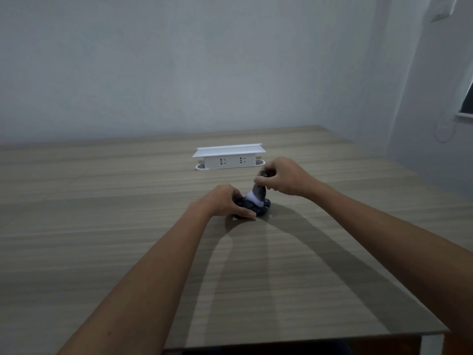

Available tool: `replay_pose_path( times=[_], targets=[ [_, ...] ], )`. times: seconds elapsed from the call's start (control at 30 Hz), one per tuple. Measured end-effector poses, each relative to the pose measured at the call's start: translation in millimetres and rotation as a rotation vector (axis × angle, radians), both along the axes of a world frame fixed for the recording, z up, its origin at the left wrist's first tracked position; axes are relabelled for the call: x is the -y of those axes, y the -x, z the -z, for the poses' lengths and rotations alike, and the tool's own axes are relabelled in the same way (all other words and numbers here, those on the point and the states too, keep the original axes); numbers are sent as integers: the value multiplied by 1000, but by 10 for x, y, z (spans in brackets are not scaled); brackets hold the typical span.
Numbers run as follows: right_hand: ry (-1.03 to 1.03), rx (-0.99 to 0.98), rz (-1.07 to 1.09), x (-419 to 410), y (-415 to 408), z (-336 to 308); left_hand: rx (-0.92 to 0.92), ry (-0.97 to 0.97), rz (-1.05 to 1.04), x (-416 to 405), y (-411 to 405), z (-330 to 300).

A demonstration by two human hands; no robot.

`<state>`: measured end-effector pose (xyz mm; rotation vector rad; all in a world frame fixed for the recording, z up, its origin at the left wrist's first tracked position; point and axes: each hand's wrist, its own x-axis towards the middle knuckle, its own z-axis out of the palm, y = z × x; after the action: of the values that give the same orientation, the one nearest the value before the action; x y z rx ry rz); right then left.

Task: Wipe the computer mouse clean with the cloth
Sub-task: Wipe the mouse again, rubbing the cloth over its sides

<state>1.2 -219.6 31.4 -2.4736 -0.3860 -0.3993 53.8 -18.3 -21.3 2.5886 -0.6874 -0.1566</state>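
Note:
A dark computer mouse (258,209) lies on the wooden table (128,213) near its middle. My left hand (225,201) grips the mouse from its left side and holds it down. My right hand (284,176) is pinched on the upper end of a grey and white cloth (257,194). The cloth hangs down from those fingers, and its lower end rests on top of the mouse. Most of the mouse's left half is hidden under my left hand.
A white power strip box (229,157) with two sockets stands on the table just behind my hands. The table's near edge (307,340) and right corner lie at the lower right. A pale wall rises behind the table.

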Motion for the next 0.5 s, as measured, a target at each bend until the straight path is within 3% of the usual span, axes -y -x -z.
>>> replay_pose_path(
  times=[0.17, 0.4, 0.5],
  targets=[
    [190, 85, 73, 120, -6, 95, 19, 19, -19, -7, 37, 38],
    [41, 135, -5, 25, 77, 156, 47, 31, -54, 22, 70, 43],
    [146, 114, 49, 180, 72, 208, 51, 65, -60, 14, 86, 74]
  ],
)
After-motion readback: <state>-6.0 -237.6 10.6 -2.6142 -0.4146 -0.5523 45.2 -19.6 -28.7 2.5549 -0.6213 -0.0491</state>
